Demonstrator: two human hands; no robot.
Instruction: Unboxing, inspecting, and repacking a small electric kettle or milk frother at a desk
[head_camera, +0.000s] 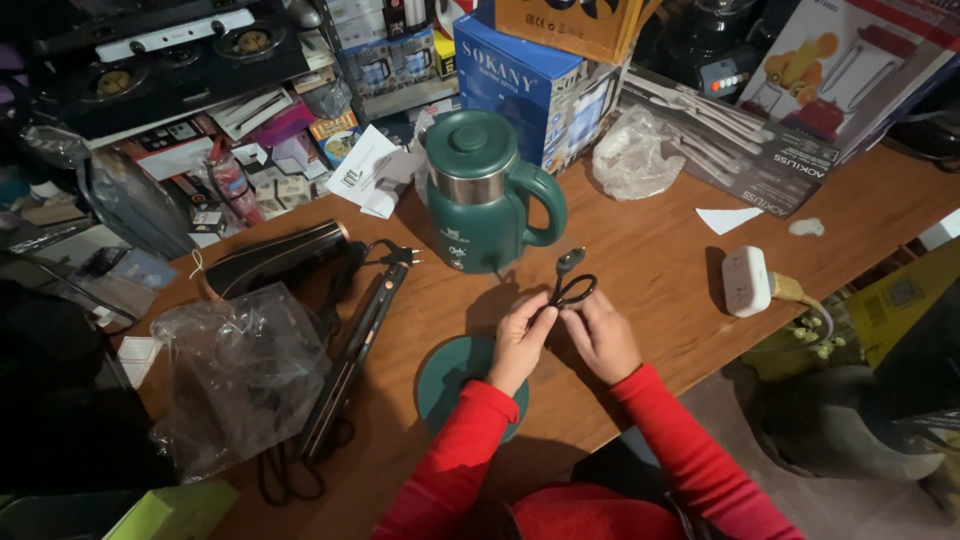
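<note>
A green electric kettle (485, 190) with a steel band stands on the wooden table (660, 260). Its round green base (455, 378) lies in front of it, partly under my left forearm. Both hands meet just right of the base. My left hand (520, 340) and my right hand (603, 335) pinch a looped black power cord (572, 290), whose plug sticks up toward the kettle. Both sleeves are red.
A black hair dryer (280, 258) and a black hair straightener (355, 360) lie left of the kettle, with a crumpled clear plastic bag (235, 375) beside them. A white power strip (746, 281) sits at the right edge. Boxes and a gas stove (165, 60) crowd the back.
</note>
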